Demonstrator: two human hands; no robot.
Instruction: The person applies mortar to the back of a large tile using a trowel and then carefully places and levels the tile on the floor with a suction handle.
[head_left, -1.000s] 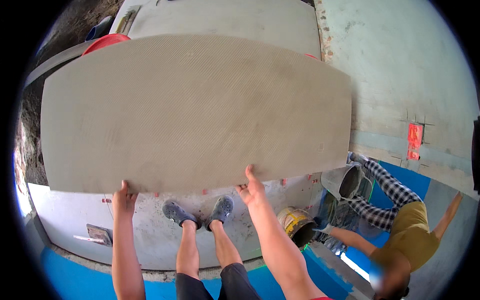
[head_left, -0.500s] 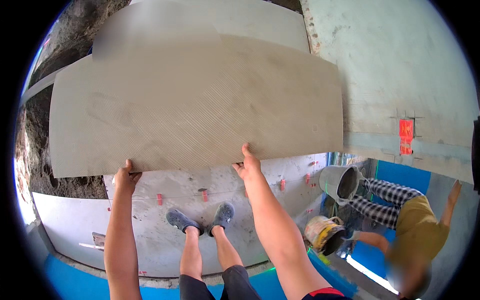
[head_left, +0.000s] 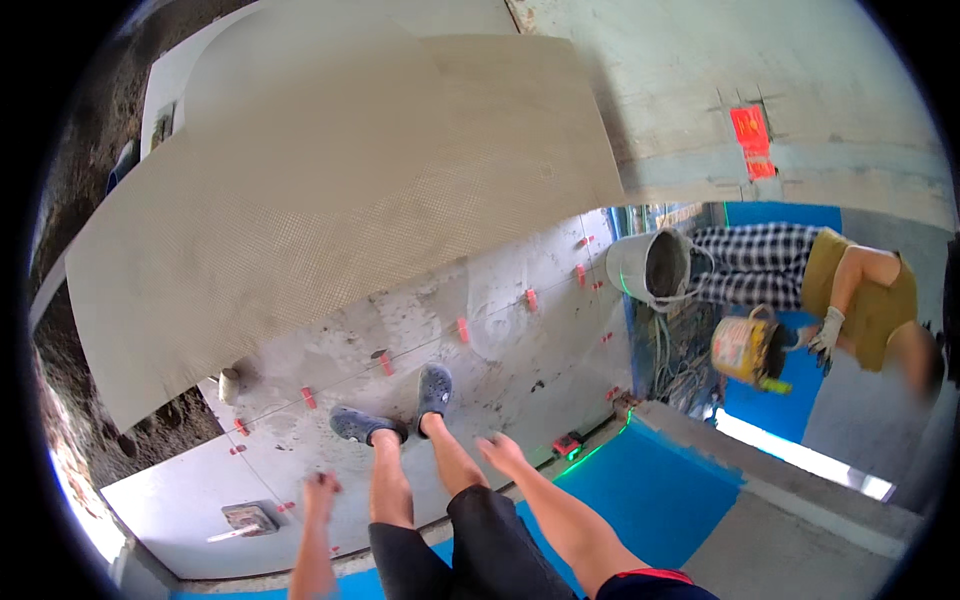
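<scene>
A large beige tile (head_left: 330, 200) stands tilted ahead of me, its textured back facing me, clear of both hands. My left hand (head_left: 320, 492) hangs blurred at the lower left with nothing in it, the fingers partly curled. My right hand (head_left: 503, 452) is open and blurred beside my right knee, also free. My feet in grey clogs (head_left: 390, 408) stand on laid grey floor tiles (head_left: 500, 330) joined by red levelling clips (head_left: 462, 330).
At the right a person in a checked shirt and yellow shorts crouches with a gloved hand (head_left: 826, 332) by an orange bucket (head_left: 745, 348); a white mortar bucket (head_left: 650, 268) stands behind. A trowel (head_left: 243, 520) lies at the lower left. Rough mortar bed (head_left: 160, 440) borders the left. Blue sheeting (head_left: 650, 490) covers the step.
Both hands have let go of the tile's lower edge and dropped toward my legs. The tile now leans away farther from me, and the view has swung.
</scene>
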